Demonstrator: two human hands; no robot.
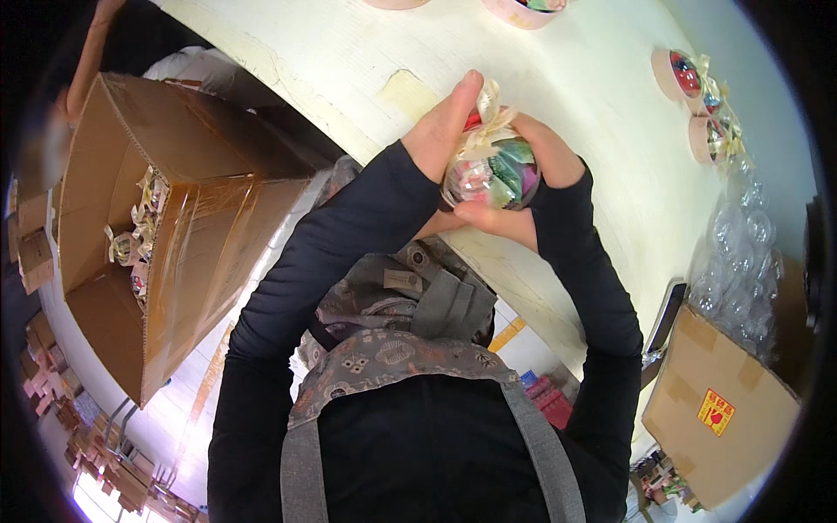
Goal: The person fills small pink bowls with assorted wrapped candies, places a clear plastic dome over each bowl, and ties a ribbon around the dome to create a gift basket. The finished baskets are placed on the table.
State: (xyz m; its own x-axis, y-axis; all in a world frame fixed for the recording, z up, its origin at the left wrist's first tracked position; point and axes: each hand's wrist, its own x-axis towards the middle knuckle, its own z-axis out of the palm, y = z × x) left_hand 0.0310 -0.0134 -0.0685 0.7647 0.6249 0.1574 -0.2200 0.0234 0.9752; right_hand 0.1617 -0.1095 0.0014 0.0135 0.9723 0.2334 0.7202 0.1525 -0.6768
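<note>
Just above the near edge of the white table, I hold a clear plastic ball (488,179) between both hands. Green, pink and purple pieces that look like wrapped sweets fill it. On its top sits a cream ribbon bow (490,126), with a bit of red beside it. My left hand (438,131) is closed round the left side, its thumb pointing up toward the bow. Round the right side curls my right hand (549,152), with its thumb lying along the lower front. The ball hides several of my fingertips.
At left, an open cardboard box (200,200) holds several ribboned balls. Ribboned round containers (680,74) line the table's far right, with pink-rimmed tubs (523,10) at the far edge. Clear empty shells (741,244) pile up beside another carton (719,405). Another person's arm (91,52) shows upper left.
</note>
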